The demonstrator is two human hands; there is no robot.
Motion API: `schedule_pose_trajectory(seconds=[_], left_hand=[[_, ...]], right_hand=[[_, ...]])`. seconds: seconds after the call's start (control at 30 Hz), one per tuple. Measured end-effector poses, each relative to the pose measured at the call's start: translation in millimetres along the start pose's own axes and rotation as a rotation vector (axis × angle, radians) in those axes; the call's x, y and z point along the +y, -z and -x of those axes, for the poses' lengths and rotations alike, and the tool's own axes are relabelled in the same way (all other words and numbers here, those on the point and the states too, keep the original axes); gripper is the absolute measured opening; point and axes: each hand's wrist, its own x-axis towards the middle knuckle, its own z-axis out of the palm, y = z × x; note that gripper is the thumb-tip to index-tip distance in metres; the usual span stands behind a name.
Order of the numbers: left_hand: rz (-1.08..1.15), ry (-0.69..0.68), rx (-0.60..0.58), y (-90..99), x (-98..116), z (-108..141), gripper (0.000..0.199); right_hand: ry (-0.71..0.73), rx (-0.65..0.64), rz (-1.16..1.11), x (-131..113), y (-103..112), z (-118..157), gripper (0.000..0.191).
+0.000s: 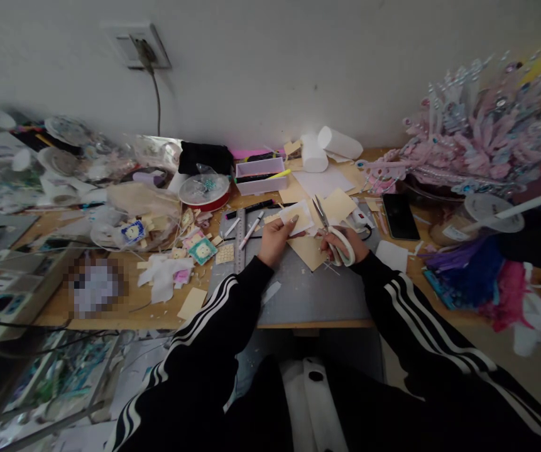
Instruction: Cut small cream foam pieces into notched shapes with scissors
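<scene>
My left hand (pixel 276 240) is closed on a piece of cream paper (pixel 301 216), thumb on top, near the middle of the grey mat (pixel 298 301). To its right, my right hand (pixel 338 245) is closed round the white handles of the scissors (pixel 322 213). Their blades stand slightly apart and point up and away, just right of the paper. Below and between the hands lies a tan sheet (pixel 308 253). A clear ruler (pixel 240 242) and a white pen (pixel 252 230) rest left of my left hand.
Behind the hands are a lilac pen box (pixel 261 176) and white rolls (pixel 314 154). A black phone (pixel 400 216) and pink beaded ornaments (pixel 482 138) are on the right. Small decorated squares (pixel 203 250), a ribbon spool (pixel 204 191) and plastic bags (pixel 133 213) crowd the left.
</scene>
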Motion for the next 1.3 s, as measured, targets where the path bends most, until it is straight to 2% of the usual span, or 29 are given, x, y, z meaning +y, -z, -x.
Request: schedule_pose_trajectory(seconds=[0.27, 0.33, 0.43, 0.5, 0.7, 0.93, 1.3], left_hand=[[0.018, 0.021, 0.011, -2.4, 3.4, 2.6, 0.053], [0.014, 0.032, 0.002, -3.2, 4.0, 4.1, 0.052], [0.005, 0.062, -0.037, -4.0, 2.4, 6.2, 0.049], [-0.021, 0.087, -0.072, -4.3, -0.4, 7.5, 0.045], [-0.120, 0.127, -0.175, -7.3, -6.6, 12.0, 0.043], [-0.130, 0.176, -0.202, -9.7, -5.5, 15.0, 0.046], [-0.162, 0.167, -0.244, -9.3, -8.5, 15.9, 0.047]], right_hand=[[-0.017, 0.016, -0.026, 0.5, 0.0, -0.5, 0.050], [0.030, 0.102, -0.060, 5.1, 1.7, -4.1, 0.049], [0.146, 0.327, -0.119, 11.6, 4.6, -10.0, 0.051], [0.181, 0.404, -0.150, 13.8, 5.8, -12.5, 0.051], [0.172, 0.317, -0.101, 11.8, 2.4, -10.0, 0.052], [0.125, 0.351, -0.074, 9.5, -2.5, -6.5, 0.053], [0.151, 0.355, -0.080, 14.8, -1.2, -10.2, 0.055]])
